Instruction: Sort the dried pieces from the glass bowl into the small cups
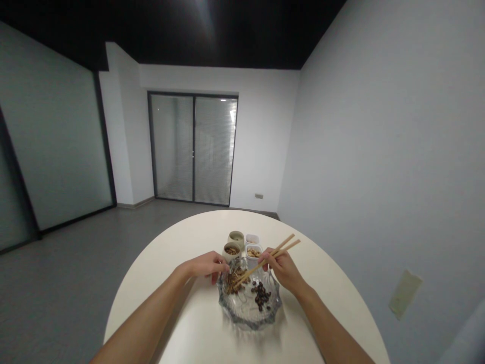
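A clear glass bowl with a scalloped rim stands on the table. Inside it, brown dried pieces lie at the left and dark beans or seeds at the right. My right hand is closed around a pair of wooden chopsticks, whose tips reach down into the brown pieces. At the bowl's left rim, my left hand is closed with its fingertips on the glass edge; part of the thumb side is hidden.
Behind the bowl stand a round cup with brown bits, a second greenish cup, a white box with pale pieces and another white box. They share a round cream table. A wall rises at the right.
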Demonstrator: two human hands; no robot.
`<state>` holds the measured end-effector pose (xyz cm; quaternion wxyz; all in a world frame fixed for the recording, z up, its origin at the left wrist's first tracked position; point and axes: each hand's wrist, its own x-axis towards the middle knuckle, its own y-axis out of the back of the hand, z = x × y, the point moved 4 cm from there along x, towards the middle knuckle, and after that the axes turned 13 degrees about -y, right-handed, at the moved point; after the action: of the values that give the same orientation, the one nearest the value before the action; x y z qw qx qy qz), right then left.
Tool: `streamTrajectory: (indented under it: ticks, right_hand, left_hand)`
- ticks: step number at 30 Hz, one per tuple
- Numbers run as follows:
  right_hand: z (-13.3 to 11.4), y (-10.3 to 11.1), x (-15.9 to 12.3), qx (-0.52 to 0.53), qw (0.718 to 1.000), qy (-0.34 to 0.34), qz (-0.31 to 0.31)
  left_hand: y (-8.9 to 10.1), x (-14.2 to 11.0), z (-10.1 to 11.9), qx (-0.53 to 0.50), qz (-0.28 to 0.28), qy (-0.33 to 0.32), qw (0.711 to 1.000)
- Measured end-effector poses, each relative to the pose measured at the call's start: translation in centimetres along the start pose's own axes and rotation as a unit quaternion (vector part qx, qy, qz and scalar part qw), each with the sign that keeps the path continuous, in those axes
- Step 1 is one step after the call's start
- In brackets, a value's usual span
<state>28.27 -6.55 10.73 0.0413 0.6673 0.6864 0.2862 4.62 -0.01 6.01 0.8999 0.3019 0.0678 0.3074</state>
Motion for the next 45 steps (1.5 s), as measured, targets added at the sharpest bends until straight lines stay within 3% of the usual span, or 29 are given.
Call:
streamTrajectory:
  ticks: [5, 12, 21, 28, 37, 45]
  right_hand:
    - [0.3, -0.6, 0.0, -0.017, 0.999, 0.000, -0.034]
    - [0.3, 0.1, 0.0, -0.026, 1.000, 0.003, 0.001]
    - [-0.3, -0.9, -0.6, -0.026, 0.997, 0.028, -0.060]
    - [-0.5, -0.8, -0.5, -0.014, 0.997, 0.052, -0.048]
    - [-0.7, -0.9, -0.7, -0.020, 0.996, 0.047, -0.067]
    - [-0.6, -0.6, -0.6, -0.023, 0.998, 0.033, -0.048]
  left_hand:
    - [0.0, 0.1, 0.1, -0.002, -0.002, -0.005, 1.000]
    - [0.0, 0.1, 0.0, -0.002, -0.006, -0.001, 1.000]
    - [0.0, 0.0, 0.6, 0.004, -0.006, 0.004, 1.000]
    - [0.0, -0.2, 0.9, 0.009, -0.007, 0.007, 1.000]
    - [0.0, -0.2, 1.1, 0.012, -0.006, 0.006, 1.000]
    - [0.0, -0.3, 0.8, 0.005, -0.005, 0.010, 1.000]
